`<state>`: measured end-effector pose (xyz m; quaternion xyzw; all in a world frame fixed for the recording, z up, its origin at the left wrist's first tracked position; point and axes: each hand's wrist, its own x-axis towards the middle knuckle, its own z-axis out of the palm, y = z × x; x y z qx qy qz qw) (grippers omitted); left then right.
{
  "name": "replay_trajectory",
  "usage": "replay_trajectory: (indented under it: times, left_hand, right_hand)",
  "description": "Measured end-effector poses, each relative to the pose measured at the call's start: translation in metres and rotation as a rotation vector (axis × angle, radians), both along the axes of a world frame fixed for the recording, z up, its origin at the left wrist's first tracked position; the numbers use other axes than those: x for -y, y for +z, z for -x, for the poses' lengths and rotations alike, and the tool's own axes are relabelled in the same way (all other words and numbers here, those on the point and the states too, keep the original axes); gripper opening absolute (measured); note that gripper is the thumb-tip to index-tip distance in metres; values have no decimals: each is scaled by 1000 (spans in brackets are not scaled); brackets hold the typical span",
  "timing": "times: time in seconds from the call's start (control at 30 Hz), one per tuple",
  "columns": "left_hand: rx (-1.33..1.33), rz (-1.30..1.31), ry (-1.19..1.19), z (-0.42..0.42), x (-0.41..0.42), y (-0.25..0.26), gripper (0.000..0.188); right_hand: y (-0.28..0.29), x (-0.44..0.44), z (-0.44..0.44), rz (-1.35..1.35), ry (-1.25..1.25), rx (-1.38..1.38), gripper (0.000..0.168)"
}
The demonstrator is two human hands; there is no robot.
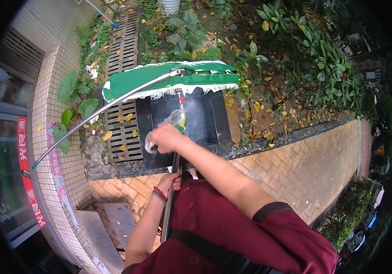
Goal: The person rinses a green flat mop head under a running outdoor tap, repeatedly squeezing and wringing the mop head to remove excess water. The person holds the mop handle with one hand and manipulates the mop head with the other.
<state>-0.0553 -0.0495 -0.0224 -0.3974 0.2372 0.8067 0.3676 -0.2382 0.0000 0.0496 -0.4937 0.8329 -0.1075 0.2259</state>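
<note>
My right hand (168, 138) grips a wet, grey-white mop head (176, 119) with green and yellow trim, above a dark square basin (222, 120). Water sprays from a metal tap (180, 97) with a red part onto it. My left hand (171, 181) is closed around a metal pole (168, 212) that runs up toward the mop head in front of my body. Across the back of the basin lies a wide green flat dust mop (141, 80) with white fringe, its long metal handle (103, 109) slanting down to the left wall.
A slotted drain grating (122, 51) runs left of the basin. Leafy plants (319, 61) and fallen leaves cover the soil behind and to the right. A tiled wall (53, 102) borders the left. Brick paving (295, 164) extends right, and grey slabs (117, 219) lie lower left.
</note>
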Motion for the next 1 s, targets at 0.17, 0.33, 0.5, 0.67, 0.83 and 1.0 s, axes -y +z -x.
replay_trajectory:
  times: [0.17,0.33,0.5,0.67,0.83,1.0]
  left_hand:
    - [-14,-27,41,14,-2,-3,11]
    - [-26,-52,75,11,-2,-6,11]
    - [0,-87,23,1,6,-13,12]
    - [26,-92,-1,-10,12,-13,11]
    - [-3,-50,-37,-24,15,-14,9]
    - [-49,12,-35,-39,15,-17,15]
  right_hand:
    - [28,-4,62,-36,-68,124,43]
    - [29,-3,61,-86,-86,153,46]
    - [19,-5,17,-66,-62,96,38]
    - [-8,-5,-43,7,-25,27,33]
    - [-28,-3,-92,53,-99,40,30]
    - [-37,-4,-113,44,-154,58,30]
